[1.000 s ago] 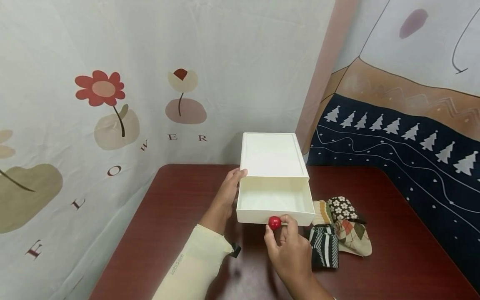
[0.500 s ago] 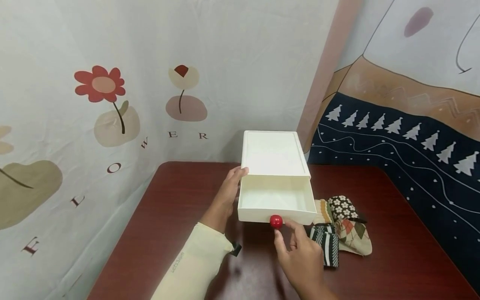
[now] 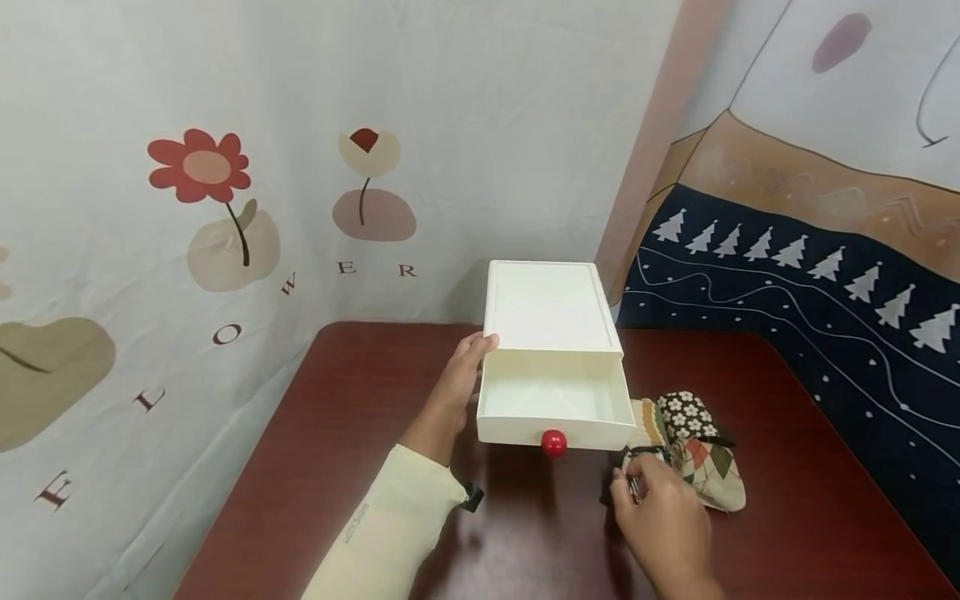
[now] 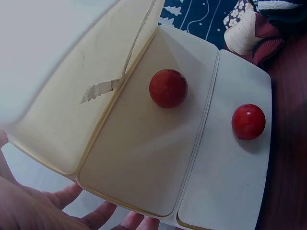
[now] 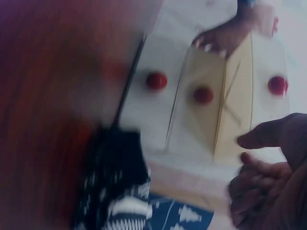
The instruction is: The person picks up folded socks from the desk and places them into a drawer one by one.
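A white drawer cabinet (image 3: 551, 307) stands at the table's back, its top drawer (image 3: 510, 431) pulled out by a red knob (image 3: 553, 443) at the front. No contents show inside that drawer. My left hand (image 3: 456, 387) grips the cabinet's left side, thumb at the top front edge. Two lower drawers with red knobs (image 4: 168, 88) are closed in the left wrist view. Over a black-and-white striped rolled sock bundle (image 3: 647, 455) is my right hand (image 3: 666, 518), partly hiding it. In the blurred right wrist view, its thumb and loosely bent fingers have a gap between them.
Beside the cabinet's right lie more rolled socks: a floral bundle (image 3: 686, 414), an argyle one (image 3: 718, 477) and a cream striped one (image 3: 647, 422). The dark red table (image 3: 360, 375) meets a printed curtain (image 3: 450, 125) behind and a navy tree-patterned cloth (image 3: 750, 283) at right.
My right hand has let go of the top drawer's red knob and moved right, over the striped socks. The left hand stays on the cabinet, and the drawer remains pulled out.
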The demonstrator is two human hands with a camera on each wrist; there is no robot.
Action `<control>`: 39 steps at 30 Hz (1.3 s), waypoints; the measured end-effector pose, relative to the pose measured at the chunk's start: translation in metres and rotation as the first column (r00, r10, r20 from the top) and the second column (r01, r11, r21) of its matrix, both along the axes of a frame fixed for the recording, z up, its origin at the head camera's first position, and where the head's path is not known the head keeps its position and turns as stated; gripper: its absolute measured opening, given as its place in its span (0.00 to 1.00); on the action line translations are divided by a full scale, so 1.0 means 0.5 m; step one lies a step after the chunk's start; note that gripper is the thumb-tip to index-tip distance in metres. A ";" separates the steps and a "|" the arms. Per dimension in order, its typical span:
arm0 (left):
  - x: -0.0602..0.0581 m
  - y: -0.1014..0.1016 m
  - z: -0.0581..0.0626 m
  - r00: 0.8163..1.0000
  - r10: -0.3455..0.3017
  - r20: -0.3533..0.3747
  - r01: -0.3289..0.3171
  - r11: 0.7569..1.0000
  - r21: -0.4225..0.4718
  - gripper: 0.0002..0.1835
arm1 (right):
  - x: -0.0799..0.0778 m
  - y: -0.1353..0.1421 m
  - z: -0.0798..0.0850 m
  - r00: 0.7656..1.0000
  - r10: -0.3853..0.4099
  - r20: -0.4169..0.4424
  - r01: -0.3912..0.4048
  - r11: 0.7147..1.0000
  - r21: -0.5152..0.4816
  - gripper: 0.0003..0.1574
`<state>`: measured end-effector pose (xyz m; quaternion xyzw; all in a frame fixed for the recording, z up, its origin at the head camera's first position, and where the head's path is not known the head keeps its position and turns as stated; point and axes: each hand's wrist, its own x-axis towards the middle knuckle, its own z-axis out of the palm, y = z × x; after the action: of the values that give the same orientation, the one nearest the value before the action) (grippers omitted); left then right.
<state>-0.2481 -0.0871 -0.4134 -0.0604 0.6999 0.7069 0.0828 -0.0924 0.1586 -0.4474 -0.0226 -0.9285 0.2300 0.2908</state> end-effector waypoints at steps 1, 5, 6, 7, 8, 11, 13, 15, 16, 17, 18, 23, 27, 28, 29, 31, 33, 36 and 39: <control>0.000 -0.001 0.000 1.000 0.002 0.001 -0.002 1.000 0.002 0.39 | -0.001 0.011 0.003 0.996 -0.022 0.086 0.023 1.000 -0.010 0.12; 0.002 -0.002 0.000 1.000 0.002 -0.001 -0.002 1.000 -0.001 0.40 | -0.011 0.053 0.006 0.938 -0.045 0.343 0.056 0.998 -0.022 0.18; 0.002 -0.001 0.001 1.000 0.001 -0.004 -0.001 1.000 -0.001 0.40 | -0.014 0.062 0.003 0.924 -0.043 0.379 0.056 0.998 -0.021 0.20; 0.003 -0.001 0.002 1.000 0.000 -0.004 0.000 1.000 0.000 0.39 | -0.017 0.069 0.000 0.911 -0.041 0.411 0.055 0.998 -0.021 0.22; 0.004 -0.001 0.002 1.000 -0.001 -0.003 0.001 1.000 0.000 0.39 | -0.020 0.074 -0.003 0.900 -0.041 0.433 0.056 0.998 -0.023 0.23; 0.004 -0.002 0.003 1.000 -0.004 -0.004 0.004 1.000 0.002 0.39 | -0.028 0.086 -0.015 0.878 -0.046 0.477 0.061 0.998 -0.015 0.27; 0.004 -0.002 0.002 1.000 -0.005 -0.005 0.005 1.000 0.001 0.39 | -0.034 0.092 -0.023 0.867 -0.051 0.495 0.065 0.998 -0.012 0.29; 0.004 -0.004 0.002 1.000 -0.005 -0.008 0.005 1.000 0.002 0.39 | -0.042 0.099 -0.031 0.857 -0.048 0.512 0.062 0.998 -0.010 0.30; 0.004 -0.004 0.002 1.000 -0.004 -0.009 0.004 1.000 0.002 0.39 | -0.047 0.102 -0.033 0.853 -0.045 0.520 0.061 0.998 -0.014 0.30; 0.004 -0.005 0.002 1.000 -0.003 -0.010 0.003 1.000 0.003 0.39 | -0.051 0.105 -0.036 0.848 -0.043 0.529 0.061 0.998 -0.016 0.31; 0.004 -0.006 0.003 1.000 -0.002 -0.009 0.002 1.000 0.003 0.39 | -0.055 0.107 -0.037 0.840 -0.043 0.541 0.063 0.998 -0.018 0.34; 0.004 -0.007 0.003 1.000 -0.010 -0.007 0.010 1.000 0.002 0.38 | -0.067 0.114 -0.036 0.793 -0.041 0.608 0.074 0.997 -0.029 0.50; 0.003 -0.006 0.003 1.000 -0.011 -0.006 0.011 1.000 -0.004 0.38 | -0.074 0.117 -0.041 0.796 -0.010 0.605 0.064 0.996 -0.067 0.42; 0.004 -0.005 0.004 1.000 -0.008 -0.005 0.008 1.000 -0.006 0.38 | -0.076 0.118 -0.045 0.803 0.000 0.596 0.058 0.995 -0.078 0.39; 0.004 -0.005 0.004 1.000 -0.007 -0.007 0.007 1.000 -0.009 0.38 | -0.080 0.120 -0.052 0.812 0.008 0.584 0.051 0.995 -0.085 0.36; 0.004 -0.005 0.004 1.000 -0.003 -0.006 0.003 1.000 -0.011 0.38 | -0.087 0.130 -0.071 0.826 0.017 0.563 0.039 0.995 -0.088 0.33; 0.004 -0.004 0.005 1.000 -0.003 -0.008 0.003 1.000 -0.010 0.38 | -0.096 0.140 -0.095 0.837 0.017 0.547 0.029 0.997 -0.077 0.32; 0.004 -0.003 0.006 1.000 -0.004 -0.014 0.004 1.000 -0.003 0.38 | -0.108 0.155 -0.128 0.835 0.018 0.550 0.021 0.998 -0.066 0.33; 0.003 -0.004 0.005 1.000 -0.006 -0.014 0.006 1.000 0.005 0.37 | -0.115 0.158 -0.137 0.813 0.030 0.581 0.014 0.997 -0.070 0.36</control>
<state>-0.2465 -0.0891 -0.4109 -0.0530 0.6989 0.7087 0.0804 -0.1501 0.2377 -0.5159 -0.0982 -0.9642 0.2462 -0.0086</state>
